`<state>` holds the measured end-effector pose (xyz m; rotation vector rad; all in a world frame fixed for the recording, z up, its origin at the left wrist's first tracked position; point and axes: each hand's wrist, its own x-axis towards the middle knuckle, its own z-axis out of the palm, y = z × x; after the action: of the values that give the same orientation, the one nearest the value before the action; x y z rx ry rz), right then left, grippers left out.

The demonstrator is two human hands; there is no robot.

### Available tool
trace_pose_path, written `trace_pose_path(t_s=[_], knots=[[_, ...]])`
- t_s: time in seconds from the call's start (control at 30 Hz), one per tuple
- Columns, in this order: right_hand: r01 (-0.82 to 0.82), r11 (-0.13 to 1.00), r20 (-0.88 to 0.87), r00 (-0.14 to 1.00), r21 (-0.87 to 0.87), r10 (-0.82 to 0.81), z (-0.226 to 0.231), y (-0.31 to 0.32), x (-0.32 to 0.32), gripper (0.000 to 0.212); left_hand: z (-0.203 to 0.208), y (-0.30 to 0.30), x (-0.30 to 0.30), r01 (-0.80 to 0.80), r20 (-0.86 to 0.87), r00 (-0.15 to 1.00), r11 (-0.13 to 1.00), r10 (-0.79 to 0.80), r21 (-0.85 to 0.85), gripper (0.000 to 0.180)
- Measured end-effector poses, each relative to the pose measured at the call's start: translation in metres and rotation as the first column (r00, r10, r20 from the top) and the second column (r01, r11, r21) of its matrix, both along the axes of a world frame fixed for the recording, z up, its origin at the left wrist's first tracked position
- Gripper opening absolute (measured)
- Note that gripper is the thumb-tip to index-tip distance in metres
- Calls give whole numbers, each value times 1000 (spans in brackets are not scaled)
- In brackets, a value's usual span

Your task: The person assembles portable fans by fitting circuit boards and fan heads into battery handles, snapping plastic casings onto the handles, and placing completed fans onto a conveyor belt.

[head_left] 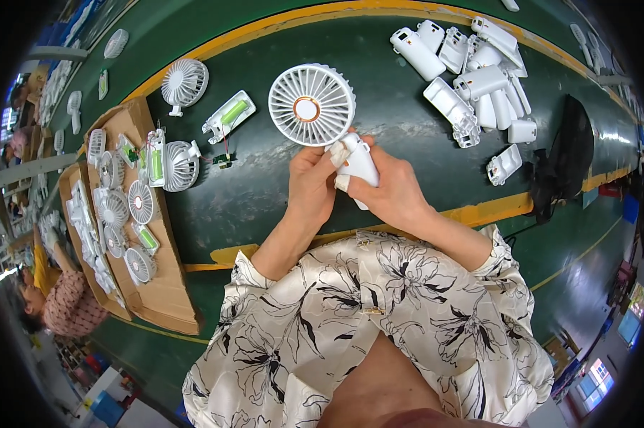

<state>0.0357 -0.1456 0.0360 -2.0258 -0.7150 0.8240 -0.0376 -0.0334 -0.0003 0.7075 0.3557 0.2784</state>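
Both my hands are closed around the handle of a white handheld fan (312, 105), held over the near part of the green table. Its round grille has an orange ring at the centre and points away from me. My left hand (312, 182) grips the handle's upper left side, just below the grille. From the right, my right hand (389, 187) wraps the white handle (361, 167), its thumb across the front. Pale coverings show on fingertips of both hands. Left of the fan lies an open handle shell (229, 118) with a green battery, wired to a small circuit board (224, 160).
A cardboard tray (166, 285) at the left holds several fan heads and battery parts. Two fan heads (185, 83) (182, 166) lie near it. Several white handle shells (482, 82) are piled at the far right, beside a black cloth-like item (566, 153). A person (68, 303) sits at far left.
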Motion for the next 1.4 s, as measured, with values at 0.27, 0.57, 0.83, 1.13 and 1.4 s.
trace_pose_path(t_s=[0.27,0.57,0.83,1.13,1.4], knots=[[-118,993,701,706,-20,98,-2,-4,-10,57,1,-4,5,-85,-385,921,994,55,-62,18],[-94,995,753,652,-33,87,-9,-2,-4,46,-6,-2,8,-49,-427,904,996,15,-69,21],[12,999,768,639,30,-30,0,-20,21,43,-2,1,7,-36,-317,948,979,-29,-200,35],[-124,991,791,611,50,37,-2,-8,6,41,-3,1,7,-53,-310,951,979,-11,-199,38],[-181,983,803,591,35,80,-9,3,3,35,-3,0,6,-92,-310,950,978,30,-187,37]])
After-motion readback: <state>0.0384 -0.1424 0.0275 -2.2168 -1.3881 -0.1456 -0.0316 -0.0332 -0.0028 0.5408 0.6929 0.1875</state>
